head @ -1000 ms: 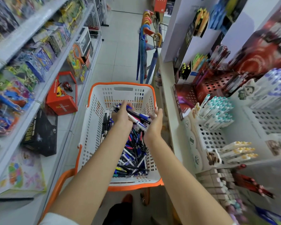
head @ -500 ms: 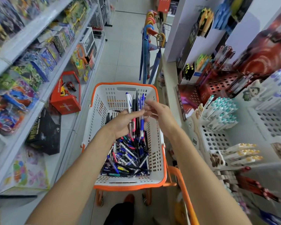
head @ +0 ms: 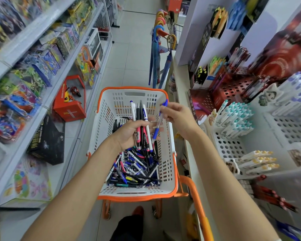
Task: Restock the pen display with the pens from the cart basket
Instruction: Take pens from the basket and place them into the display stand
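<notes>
Pens (head: 134, 169) lie in a loose heap at the bottom of the basket (head: 137, 194), a white one with an orange rim, standing in the aisle straight ahead. The left hand (head: 129, 133) hovers over the heap, palm up, its fingers curled round a bundle (head: 141, 119) of several pens held roughly upright: white, black and pink barrels, caps pointing away. The right hand (head: 179, 119) is just beside it, above the basket's right edge, pinching a single blue pen (head: 159, 119) between thumb and fingertips; the pen slants down to the left and its lower end reaches the fingers of the left hand. To the right stands the display (head: 229, 146), a white perforated rack, with a block of teal-capped pens (head: 235, 117) in its upper part and rows of yellow-tipped pens (head: 255, 160) lower down. Shelves (head: 42, 105) of boxed toys line the left side, and umbrellas (head: 156, 54) hang beyond the basket.
</notes>
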Motion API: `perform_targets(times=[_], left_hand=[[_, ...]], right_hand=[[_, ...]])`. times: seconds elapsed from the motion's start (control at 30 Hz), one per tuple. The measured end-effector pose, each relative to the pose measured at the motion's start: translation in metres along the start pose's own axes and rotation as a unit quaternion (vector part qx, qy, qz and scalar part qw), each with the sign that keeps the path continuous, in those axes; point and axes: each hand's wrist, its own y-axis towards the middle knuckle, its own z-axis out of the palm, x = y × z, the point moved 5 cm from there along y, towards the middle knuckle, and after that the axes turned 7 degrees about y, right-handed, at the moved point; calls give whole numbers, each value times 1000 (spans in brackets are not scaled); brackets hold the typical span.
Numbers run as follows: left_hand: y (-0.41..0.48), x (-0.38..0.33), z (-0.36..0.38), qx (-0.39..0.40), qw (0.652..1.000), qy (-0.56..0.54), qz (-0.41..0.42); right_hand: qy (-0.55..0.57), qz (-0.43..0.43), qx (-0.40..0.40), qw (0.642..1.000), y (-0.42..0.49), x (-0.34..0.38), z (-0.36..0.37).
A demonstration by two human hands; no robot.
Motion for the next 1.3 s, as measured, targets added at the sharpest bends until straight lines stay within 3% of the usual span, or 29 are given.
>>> perform_targets(times=[0.1, 0.17, 0.3, 0.4, 0.47, 0.6, 0.73, 0.83, 0.97, 1.1, 1.3], left_hand=[[6, 1, -16, -81, 992, -95, 33], [9, -1, -18, -101, 983, -146, 54], [17, -4, -18, -135, 974, -167, 64], [21, -7, -21, -141, 968, -191, 80], [20, -9, -21, -132, 971, -180, 85], [9, -16, -12, -56, 995, -43, 67], [0, -12, 3, 27, 996, 88, -3], [-3, -10, 10, 60, 990, 122, -23], [0, -7, 7, 37, 989, 144, -15], [5, -6, 2, 4, 990, 142, -1], [7, -7, 4, 15, 986, 164, 7]], right_hand=[[99, -83, -161, 978, -7, 18, -13], [78, -102, -186, 974, -8, 19, -9], [-119, -109, -105, 981, -11, 0, 14], [-202, -113, -27, 972, -14, -11, 25], [-187, -100, -11, 977, -14, -14, 25], [-93, -66, -67, 991, 1, -3, 11], [-133, 1, 33, 991, 17, 10, 20], [-125, 26, 97, 987, 20, 14, 25], [-94, 38, 147, 984, 23, 14, 22], [-56, 55, 137, 988, 29, 11, 16], [-93, 43, 154, 983, 28, 12, 15]])
